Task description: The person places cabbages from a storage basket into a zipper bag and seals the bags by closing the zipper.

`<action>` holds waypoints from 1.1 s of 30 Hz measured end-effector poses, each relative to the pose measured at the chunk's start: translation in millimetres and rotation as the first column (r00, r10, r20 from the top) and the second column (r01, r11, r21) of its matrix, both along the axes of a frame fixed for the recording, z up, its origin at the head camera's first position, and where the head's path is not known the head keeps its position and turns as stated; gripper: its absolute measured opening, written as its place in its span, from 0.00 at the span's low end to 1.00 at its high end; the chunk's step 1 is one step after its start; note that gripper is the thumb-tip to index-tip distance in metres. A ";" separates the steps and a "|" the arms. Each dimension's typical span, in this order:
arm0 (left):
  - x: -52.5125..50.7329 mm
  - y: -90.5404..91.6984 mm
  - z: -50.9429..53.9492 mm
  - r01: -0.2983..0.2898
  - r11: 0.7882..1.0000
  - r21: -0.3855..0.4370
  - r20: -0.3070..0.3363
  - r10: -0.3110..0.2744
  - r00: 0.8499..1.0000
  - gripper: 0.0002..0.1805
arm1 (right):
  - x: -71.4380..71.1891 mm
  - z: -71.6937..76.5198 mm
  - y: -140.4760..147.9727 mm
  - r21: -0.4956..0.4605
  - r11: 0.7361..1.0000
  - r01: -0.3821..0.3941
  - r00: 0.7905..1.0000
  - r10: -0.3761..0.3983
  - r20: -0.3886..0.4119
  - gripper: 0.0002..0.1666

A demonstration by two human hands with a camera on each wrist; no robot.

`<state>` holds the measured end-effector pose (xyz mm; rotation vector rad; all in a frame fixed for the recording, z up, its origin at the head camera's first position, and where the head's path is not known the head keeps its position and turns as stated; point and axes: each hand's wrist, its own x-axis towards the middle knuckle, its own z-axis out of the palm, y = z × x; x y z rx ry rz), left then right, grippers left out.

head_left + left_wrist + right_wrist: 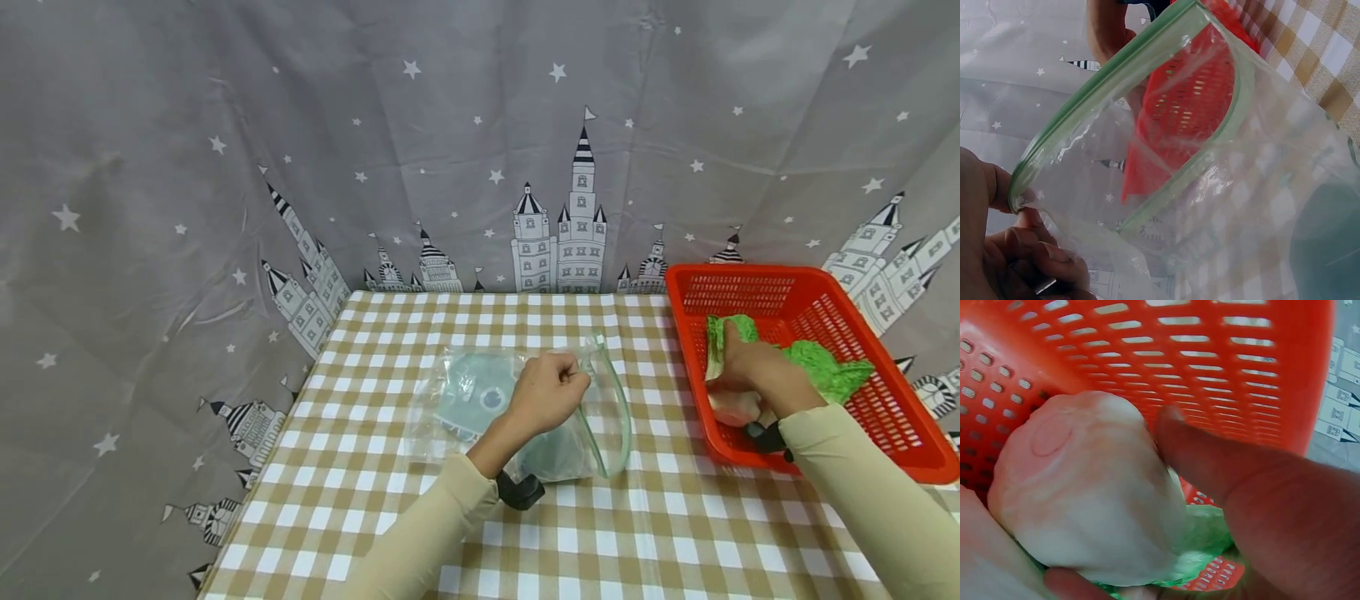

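Observation:
A clear zip bag (480, 392) with a blue-green print lies on the checked cloth, its green-edged mouth spread apart towards the right. My left hand (543, 387) pinches the rim of that mouth between thumb and finger; the left wrist view shows the green zip strip (1085, 100) lifted there. Inside the red basket (686, 350), my right hand (750, 367) holds a Chinese cabbage (1085, 487) by its thick white base, thumb on one side and a finger on the other. A second pale cabbage base (988, 556) lies beside it.
Green leaves (825, 367) show in the basket, right of my right wrist. The basket has slotted walls and stands at the table's right side. Behind the checked tablecloth (360, 525) hangs a grey curtain (450, 125) printed with castles and stars.

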<state>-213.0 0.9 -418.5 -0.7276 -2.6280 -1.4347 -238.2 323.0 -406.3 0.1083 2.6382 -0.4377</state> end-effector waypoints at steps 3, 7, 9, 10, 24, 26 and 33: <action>-0.6 -1.2 -1.4 -0.005 1.000 0.004 0.006 0.005 1.000 0.15 | -0.5 0.2 -0.8 -0.006 0.999 -0.044 0.996 0.043 -0.074 0.69; -1.5 -2.8 -2.3 -0.018 1.000 -0.004 0.000 0.018 1.000 0.15 | 1.9 6.8 0.8 0.014 0.996 -0.094 0.977 0.095 -0.190 0.67; -1.6 -3.5 -1.7 -0.020 1.000 -0.008 -0.007 0.020 1.000 0.15 | 4.6 13.5 2.0 0.002 0.996 -0.084 0.972 0.083 -0.218 0.68; -1.8 -3.8 -1.4 -0.021 1.000 -0.009 -0.010 0.021 1.000 0.15 | 6.2 17.4 2.5 -0.016 0.997 -0.074 0.971 0.069 -0.230 0.68; -3.1 -5.8 1.5 -0.021 1.000 0.019 -0.004 0.021 1.000 0.14 | 34.4 58.0 -12.0 -0.084 0.995 -0.043 0.874 -0.003 -0.486 0.74; -3.1 -6.3 1.5 -0.024 0.999 0.023 -0.005 0.024 1.000 0.14 | 39.2 60.2 -21.2 -0.099 0.994 -0.048 0.859 -0.009 -0.512 0.74; -2.4 -7.9 2.5 -0.025 0.999 0.036 -0.013 0.026 1.000 0.14 | 57.7 58.4 -59.9 -0.198 0.974 -0.112 0.804 -0.028 -0.594 0.74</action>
